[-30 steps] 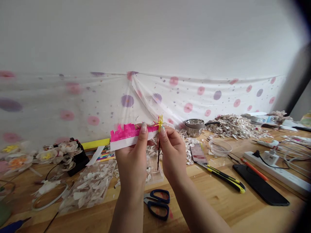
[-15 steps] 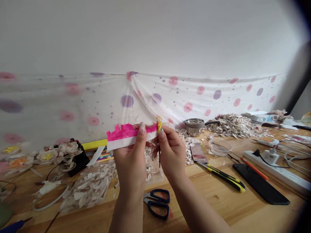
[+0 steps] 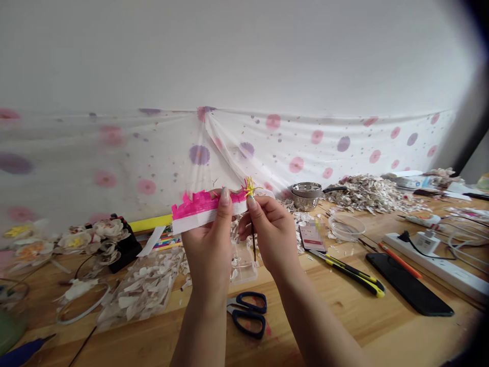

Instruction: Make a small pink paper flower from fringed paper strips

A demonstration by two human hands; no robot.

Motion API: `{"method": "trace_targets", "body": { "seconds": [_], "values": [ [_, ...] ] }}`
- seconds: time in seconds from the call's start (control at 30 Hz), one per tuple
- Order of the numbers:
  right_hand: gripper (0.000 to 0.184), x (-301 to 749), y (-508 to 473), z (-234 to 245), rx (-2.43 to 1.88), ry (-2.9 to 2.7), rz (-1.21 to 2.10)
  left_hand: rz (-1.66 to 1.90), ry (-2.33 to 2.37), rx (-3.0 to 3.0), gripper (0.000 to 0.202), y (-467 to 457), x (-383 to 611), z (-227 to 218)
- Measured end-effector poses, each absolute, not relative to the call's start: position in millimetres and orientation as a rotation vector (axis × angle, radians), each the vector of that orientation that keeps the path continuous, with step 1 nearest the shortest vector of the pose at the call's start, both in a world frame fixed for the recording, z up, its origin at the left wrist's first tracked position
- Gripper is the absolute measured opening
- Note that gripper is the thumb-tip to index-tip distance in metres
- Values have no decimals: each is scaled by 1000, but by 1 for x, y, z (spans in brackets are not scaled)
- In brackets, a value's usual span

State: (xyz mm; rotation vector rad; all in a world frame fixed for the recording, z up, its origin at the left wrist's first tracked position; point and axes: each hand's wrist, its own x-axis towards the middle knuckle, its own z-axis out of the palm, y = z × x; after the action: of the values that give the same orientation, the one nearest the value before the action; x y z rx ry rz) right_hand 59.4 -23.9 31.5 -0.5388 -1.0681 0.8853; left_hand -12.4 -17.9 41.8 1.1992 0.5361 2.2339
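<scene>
Both hands are raised over the wooden table (image 3: pixel 344 316). My left hand (image 3: pixel 208 244) pinches a paper strip (image 3: pixel 196 210) that is pink and fringed along the top and white below; the strip sticks out to the left. My right hand (image 3: pixel 269 232) pinches the strip's right end against a thin dark stick (image 3: pixel 253 244) that hangs down between the hands. A small yellow tuft (image 3: pixel 250 186) tops the stick, just above my right fingertips.
Blue-handled scissors (image 3: pixel 246 313) lie below my hands. A clear tray of white scraps (image 3: pixel 143 288) and paper flowers (image 3: pixel 91 237) sit left. Right: a steel bowl (image 3: pixel 306 195), a scrap heap (image 3: pixel 372 192), yellow-black cutters (image 3: pixel 349 272), a black phone (image 3: pixel 408 290), a power strip (image 3: pixel 439 265).
The hands and strip have barely shifted, a little up in the picture; my right fingers have moved slightly on the stick. The view has tipped a bit.
</scene>
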Motion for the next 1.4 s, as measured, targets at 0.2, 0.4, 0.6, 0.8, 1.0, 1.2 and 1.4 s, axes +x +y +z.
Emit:
{"method": "trace_targets", "body": {
  "seconds": [0.2,0.4,0.6,0.8,1.0,1.2,1.4],
  "values": [
    [14,62,-23,32,-493,-1007,842,2196,534,1226,12,-17,-11,40],
    [13,62,-23,33,-493,-957,729,2151,516,1265,9,-20,-9,40],
    [3,62,-24,26,-598,-951,230,2010,383,1240,17,-24,-3,38],
    [20,68,-21,22,-629,-1093,-558,1908,296,1014,19,-31,3,40],
    [30,65,-19,19,-564,-1148,-674,1977,297,943,19,-35,3,43],
    [25,59,-22,21,-543,-1171,-489,2070,264,1041,14,-32,0,42],
    [19,57,-27,26,-483,-1099,573,2019,254,1020,16,-27,-5,44]
  ]
}}
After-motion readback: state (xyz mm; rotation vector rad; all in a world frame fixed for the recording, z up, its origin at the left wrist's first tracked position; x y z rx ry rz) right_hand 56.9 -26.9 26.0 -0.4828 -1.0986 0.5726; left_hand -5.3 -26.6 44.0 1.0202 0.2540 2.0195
